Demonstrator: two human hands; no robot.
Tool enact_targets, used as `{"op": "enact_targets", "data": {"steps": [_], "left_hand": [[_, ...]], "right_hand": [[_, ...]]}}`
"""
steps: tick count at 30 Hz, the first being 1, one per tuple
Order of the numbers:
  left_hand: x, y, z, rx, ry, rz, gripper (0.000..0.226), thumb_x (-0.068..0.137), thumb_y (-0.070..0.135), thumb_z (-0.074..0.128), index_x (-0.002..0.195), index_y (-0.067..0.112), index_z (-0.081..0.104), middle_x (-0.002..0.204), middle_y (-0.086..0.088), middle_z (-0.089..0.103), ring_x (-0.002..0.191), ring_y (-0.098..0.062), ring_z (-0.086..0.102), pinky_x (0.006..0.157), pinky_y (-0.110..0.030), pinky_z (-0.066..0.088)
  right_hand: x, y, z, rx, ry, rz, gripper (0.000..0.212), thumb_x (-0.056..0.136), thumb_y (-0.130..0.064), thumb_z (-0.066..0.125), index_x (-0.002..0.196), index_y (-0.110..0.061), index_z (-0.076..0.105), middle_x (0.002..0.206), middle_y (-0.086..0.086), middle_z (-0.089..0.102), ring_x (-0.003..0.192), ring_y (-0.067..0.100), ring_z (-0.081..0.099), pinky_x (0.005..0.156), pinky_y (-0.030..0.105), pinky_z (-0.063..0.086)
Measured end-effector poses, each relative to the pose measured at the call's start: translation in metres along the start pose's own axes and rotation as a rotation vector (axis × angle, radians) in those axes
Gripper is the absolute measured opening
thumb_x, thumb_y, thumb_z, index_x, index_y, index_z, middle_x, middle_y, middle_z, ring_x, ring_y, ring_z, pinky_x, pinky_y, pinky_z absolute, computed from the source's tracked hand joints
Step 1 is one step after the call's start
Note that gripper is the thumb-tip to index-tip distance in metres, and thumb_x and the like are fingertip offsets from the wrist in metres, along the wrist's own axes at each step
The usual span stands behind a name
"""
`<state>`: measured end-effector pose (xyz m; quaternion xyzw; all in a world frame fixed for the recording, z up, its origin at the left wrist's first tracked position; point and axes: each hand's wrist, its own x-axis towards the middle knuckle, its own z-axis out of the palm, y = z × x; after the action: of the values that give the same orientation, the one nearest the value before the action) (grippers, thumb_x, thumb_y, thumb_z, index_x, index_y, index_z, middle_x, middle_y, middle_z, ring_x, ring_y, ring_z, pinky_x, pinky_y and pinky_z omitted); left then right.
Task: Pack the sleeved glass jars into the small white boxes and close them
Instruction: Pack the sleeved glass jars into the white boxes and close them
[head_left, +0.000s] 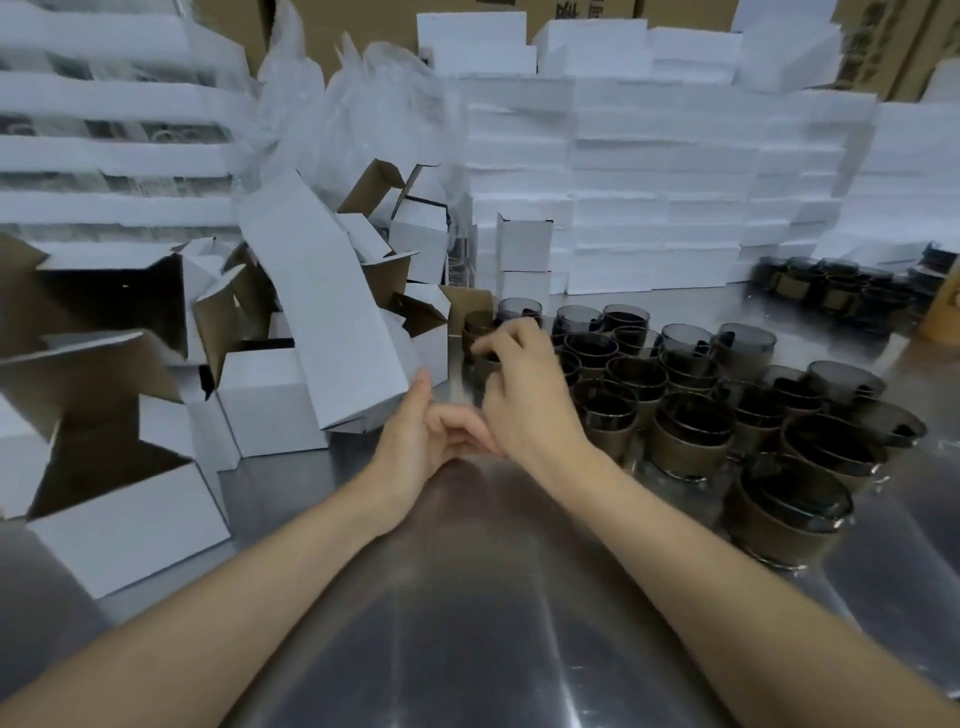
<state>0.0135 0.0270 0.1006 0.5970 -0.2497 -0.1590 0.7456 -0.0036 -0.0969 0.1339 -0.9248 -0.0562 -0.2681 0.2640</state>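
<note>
Sleeved glass jars (691, 415) cluster at the steel counter (467, 623) right side. Left hand (421, 441) loosely curled, empty; right hand (524, 379) reaching a far-left jar (480, 332) — grip unclear. Open white boxes (130, 509) piled left — foam slabs (649, 208) stacked along the back edge.

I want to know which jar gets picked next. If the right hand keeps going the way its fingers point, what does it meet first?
Most likely the sleeved jar at the cluster's near-left edge; the right hand has fingertips at its rim already, though blur hides contact.
</note>
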Motion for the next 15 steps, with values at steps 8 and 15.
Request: {"op": "enact_targets", "data": {"steps": [8, 15], "left_hand": [[0.005, 0.002, -0.005, -0.069, 0.105, -0.06, 0.075, 0.104, 0.037, 0.009, 0.054, 0.004, 0.055, 0.057, -0.01, 0.054, 0.057, -0.016, 0.051, 0.058, -0.022, 0.044], [0.004, -0.013, 0.002, 0.701, 0.232, -0.032, 0.027, 0.092, 0.017, 0.058, 0.114, 0.028, 0.047, 0.115, 0.007, 0.052, 0.09, 0.002, 0.059, 0.066, -0.001, 0.043]], "right_hand": [[-0.001, 0.018, -0.002, -0.602, -0.043, -0.027, 0.039, 0.083, -0.007, 0.052, 0.122, -0.015, 0.053, 0.122, 0.006, 0.05, 0.1, 0.026, 0.058, 0.117, 0.044, 0.002], [0.0, 0.017, -0.004, -0.445, -0.063, -0.21, 0.033, 0.082, -0.012, 0.045, 0.113, -0.015, 0.056, 0.118, 0.0, 0.052, 0.104, 0.021, 0.059, 0.113, 0.039, -0.004]]}}
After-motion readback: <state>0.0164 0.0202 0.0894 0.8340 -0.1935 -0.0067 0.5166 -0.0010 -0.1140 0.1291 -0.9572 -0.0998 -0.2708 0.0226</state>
